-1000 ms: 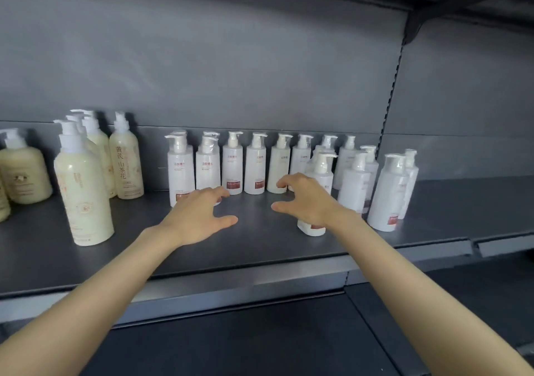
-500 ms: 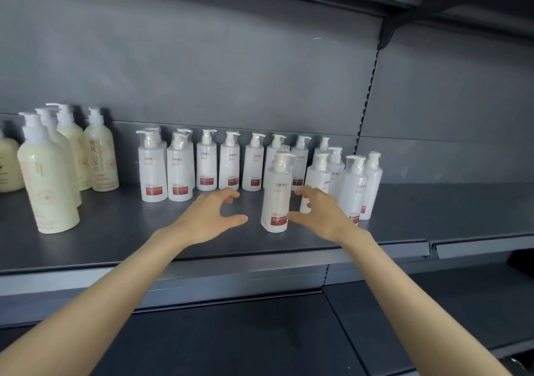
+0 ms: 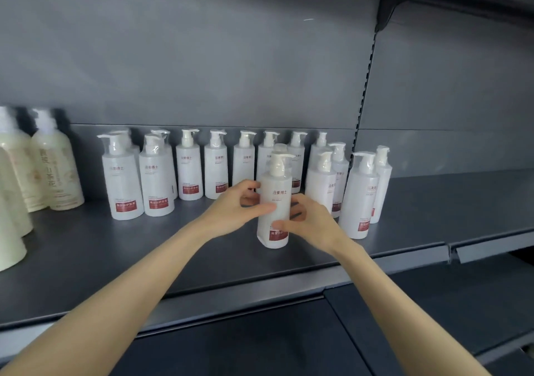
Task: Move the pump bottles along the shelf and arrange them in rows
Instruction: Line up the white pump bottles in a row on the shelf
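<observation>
A white pump bottle (image 3: pixel 275 190) with a red label stands upright near the front middle of the grey shelf (image 3: pixel 115 254). My left hand (image 3: pixel 231 208) grips its left side and my right hand (image 3: pixel 310 221) grips its right side low down. Behind it, a row of several matching white pump bottles (image 3: pixel 189 170) lines the back wall. Two more white bottles (image 3: pixel 122 179) stand a little forward at the left of that row. A loose cluster of white bottles (image 3: pixel 359 199) stands just right of my right hand.
Larger cream pump bottles (image 3: pixel 56 164) crowd the shelf's left end. The shelf runs on to the right past a vertical slotted upright (image 3: pixel 367 86). A price rail (image 3: pixel 416 255) edges the shelf front, and a lower dark shelf (image 3: pixel 433 312) lies below.
Both hands have closed in on the front white bottle; a second ago they hovered apart and open. The view has shifted right, so the bottles sit further left.
</observation>
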`<move>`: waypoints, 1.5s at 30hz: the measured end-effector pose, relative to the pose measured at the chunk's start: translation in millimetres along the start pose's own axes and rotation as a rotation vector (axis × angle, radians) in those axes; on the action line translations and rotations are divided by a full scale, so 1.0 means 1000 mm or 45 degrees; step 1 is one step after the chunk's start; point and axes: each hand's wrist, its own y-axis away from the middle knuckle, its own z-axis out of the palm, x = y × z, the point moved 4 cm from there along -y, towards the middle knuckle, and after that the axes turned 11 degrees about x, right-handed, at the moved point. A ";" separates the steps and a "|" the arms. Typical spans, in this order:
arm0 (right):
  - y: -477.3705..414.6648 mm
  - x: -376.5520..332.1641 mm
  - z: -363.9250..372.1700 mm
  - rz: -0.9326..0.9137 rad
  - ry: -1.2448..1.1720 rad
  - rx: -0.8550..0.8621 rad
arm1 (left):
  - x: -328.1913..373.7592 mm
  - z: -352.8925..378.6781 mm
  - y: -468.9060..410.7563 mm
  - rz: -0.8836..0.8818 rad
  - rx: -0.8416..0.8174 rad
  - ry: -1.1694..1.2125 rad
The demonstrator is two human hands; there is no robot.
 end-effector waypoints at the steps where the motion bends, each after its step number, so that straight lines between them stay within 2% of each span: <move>1: -0.001 0.001 0.000 -0.004 -0.023 0.014 | -0.002 0.003 -0.003 -0.006 -0.011 0.032; 9: -0.012 -0.002 0.017 -0.054 -0.004 -0.062 | -0.015 -0.013 -0.008 0.002 0.105 0.128; 14: -0.015 -0.001 0.010 -0.105 0.104 0.165 | -0.029 -0.028 -0.008 -0.060 0.189 0.153; 24: -0.015 0.007 0.028 -0.186 0.172 0.202 | -0.041 -0.040 -0.003 -0.112 0.303 0.164; 29: -0.029 0.011 0.033 0.024 -0.149 0.090 | -0.046 -0.044 -0.003 -0.114 0.344 0.154; 32: -0.038 0.017 0.033 0.127 -0.200 0.064 | -0.047 -0.046 -0.001 -0.135 0.356 0.155; 40: -0.050 0.024 0.042 0.113 -0.217 0.138 | -0.055 -0.037 0.004 -0.261 0.336 0.139; 45: -0.052 0.027 0.045 0.157 -0.438 -0.016 | -0.067 -0.028 0.011 -0.292 0.269 0.044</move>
